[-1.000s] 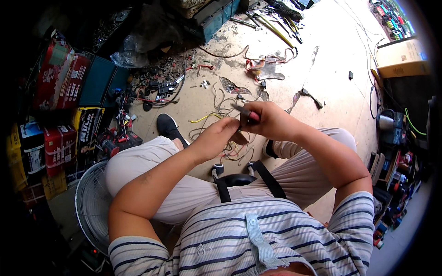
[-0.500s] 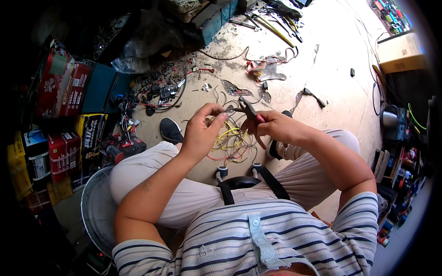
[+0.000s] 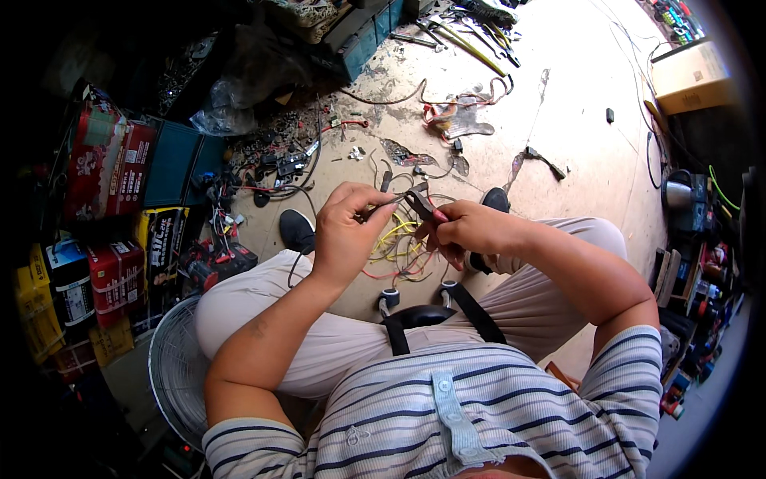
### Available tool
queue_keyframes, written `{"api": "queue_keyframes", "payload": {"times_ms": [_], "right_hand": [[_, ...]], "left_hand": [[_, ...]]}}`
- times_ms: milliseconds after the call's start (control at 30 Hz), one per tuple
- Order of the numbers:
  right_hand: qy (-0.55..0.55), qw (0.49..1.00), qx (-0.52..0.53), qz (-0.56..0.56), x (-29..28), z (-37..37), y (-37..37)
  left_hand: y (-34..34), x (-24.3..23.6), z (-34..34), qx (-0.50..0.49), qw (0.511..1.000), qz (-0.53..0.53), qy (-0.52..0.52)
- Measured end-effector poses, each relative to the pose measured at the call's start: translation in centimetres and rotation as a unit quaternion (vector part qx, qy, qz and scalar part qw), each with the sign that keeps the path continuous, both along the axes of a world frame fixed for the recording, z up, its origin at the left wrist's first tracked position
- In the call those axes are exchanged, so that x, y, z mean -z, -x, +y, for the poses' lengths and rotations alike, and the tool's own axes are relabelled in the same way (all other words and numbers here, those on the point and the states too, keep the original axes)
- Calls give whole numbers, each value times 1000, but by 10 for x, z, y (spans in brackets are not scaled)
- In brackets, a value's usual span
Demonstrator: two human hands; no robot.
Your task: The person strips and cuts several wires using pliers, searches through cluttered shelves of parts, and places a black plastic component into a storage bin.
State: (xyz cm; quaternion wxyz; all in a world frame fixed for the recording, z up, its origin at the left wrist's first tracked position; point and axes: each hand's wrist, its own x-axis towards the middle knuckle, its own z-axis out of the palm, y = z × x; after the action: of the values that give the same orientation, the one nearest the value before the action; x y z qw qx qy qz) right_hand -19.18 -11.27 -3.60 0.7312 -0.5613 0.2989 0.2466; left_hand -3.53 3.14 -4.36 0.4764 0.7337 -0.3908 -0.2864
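My left hand (image 3: 345, 227) pinches a thin dark wire (image 3: 394, 199) between thumb and fingers, raised over the floor. My right hand (image 3: 475, 231) grips red-handled pliers (image 3: 436, 214), whose jaws are at the wire just right of my left fingertips; whether they are closed on it is hard to tell. Below both hands lies a loose tangle of yellow, red and dark wires (image 3: 396, 257). A dark cable (image 3: 294, 274) hangs down beside my left wrist.
Around me are stacked boxes (image 3: 112, 283) and a metal fan cage (image 3: 167, 371) at left, scattered parts (image 3: 287, 164) and long tools (image 3: 471, 48) ahead, a cardboard box (image 3: 692, 80) and crowded shelves (image 3: 694, 295) at right. My shoe (image 3: 297, 231) sits left of the wires.
My left hand has moved up and left from beside my right, drawing the wire out between them. The pliers' jaws now meet the wire, and a dark cable hangs by my left wrist.
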Motion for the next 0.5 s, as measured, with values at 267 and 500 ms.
{"api": "queue_keyframes", "payload": {"times_ms": [267,500], "right_hand": [[38,998,-36,27,-21,-3,-8],[146,988,-49,-3,-16,0,-2]], "left_hand": [[-2,-4,-1,-7,999,-46,-3],[-1,-6,-1,0,998,-62,-17]]}}
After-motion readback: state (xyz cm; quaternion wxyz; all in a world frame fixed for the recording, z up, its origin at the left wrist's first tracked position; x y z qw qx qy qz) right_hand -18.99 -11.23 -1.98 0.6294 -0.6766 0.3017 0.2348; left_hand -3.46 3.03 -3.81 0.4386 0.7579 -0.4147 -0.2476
